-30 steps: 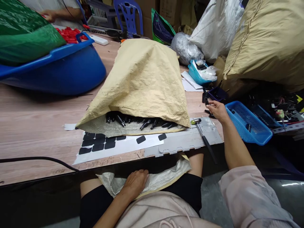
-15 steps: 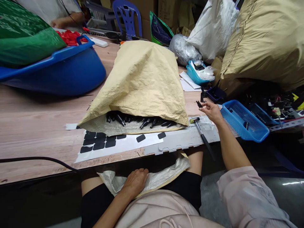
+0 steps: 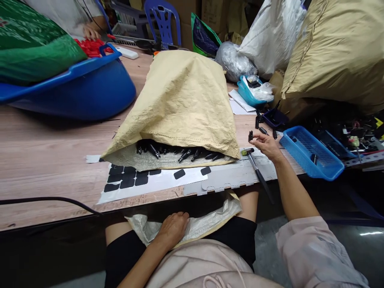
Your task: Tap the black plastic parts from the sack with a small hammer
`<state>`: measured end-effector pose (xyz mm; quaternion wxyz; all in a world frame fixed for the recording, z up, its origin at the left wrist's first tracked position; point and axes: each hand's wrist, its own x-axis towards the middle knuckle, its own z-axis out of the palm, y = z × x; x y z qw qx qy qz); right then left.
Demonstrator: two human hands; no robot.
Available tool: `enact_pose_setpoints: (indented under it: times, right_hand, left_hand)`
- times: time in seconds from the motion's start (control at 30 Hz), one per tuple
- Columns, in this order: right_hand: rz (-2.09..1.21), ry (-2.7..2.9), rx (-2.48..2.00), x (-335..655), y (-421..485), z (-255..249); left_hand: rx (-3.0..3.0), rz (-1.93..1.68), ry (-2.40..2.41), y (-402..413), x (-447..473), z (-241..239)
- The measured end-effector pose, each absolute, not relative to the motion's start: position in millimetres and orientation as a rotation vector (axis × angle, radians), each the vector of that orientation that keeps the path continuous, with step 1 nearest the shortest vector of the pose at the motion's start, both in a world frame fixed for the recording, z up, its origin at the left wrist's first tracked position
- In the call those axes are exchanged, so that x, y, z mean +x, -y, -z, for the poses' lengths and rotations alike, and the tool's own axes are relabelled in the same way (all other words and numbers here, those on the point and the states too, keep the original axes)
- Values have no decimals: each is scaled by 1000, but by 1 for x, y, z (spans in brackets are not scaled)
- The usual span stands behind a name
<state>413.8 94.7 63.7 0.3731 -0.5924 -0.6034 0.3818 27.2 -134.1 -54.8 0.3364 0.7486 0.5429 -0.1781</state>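
Observation:
My right hand (image 3: 265, 145) hovers above the table's right part and pinches a small black part (image 3: 251, 136) between thumb and fingers. Just below it lies a small hammer (image 3: 257, 171) with a black handle on a grey sheet (image 3: 237, 176). My left hand (image 3: 173, 228) rests on a folded woven sack (image 3: 207, 224) lying in my lap, fingers curled on the cloth. A large tan woven sack (image 3: 180, 104) lies on the table in front of me, its open mouth showing several black parts (image 3: 180, 153).
A white sheet with black pads (image 3: 132, 182) lies at the table edge. A blue basket (image 3: 310, 152) stands at the right, a blue tub (image 3: 75, 88) with a green bag at the left. Another person's hand (image 3: 90, 32) works at the far left. A black cable (image 3: 48, 200) crosses the front edge.
My right hand has drawn back leftward from near the blue basket and dark tray, now holding a small black part above the hammer. My left hand has stayed on the sack in my lap.

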Motion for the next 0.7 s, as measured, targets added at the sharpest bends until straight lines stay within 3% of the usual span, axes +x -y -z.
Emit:
enact_pose_setpoints:
  times: [0.13, 0.3, 0.4, 0.7]
  right_hand:
    - [-851, 1670, -1638, 421, -97, -61]
    - [-402, 1915, -2257, 452, -104, -63]
    - [-292, 1975, -2485, 471, -106, -67]
    - [-6, 1678, -2743, 486, -131, -70]
  left_hand:
    - [1955, 481, -1411, 134, 27, 55]
    - [1948, 468, -1412, 134, 27, 55]
    - [1937, 462, -1406, 134, 26, 57]
    - [1936, 463, -1411, 133, 28, 54]
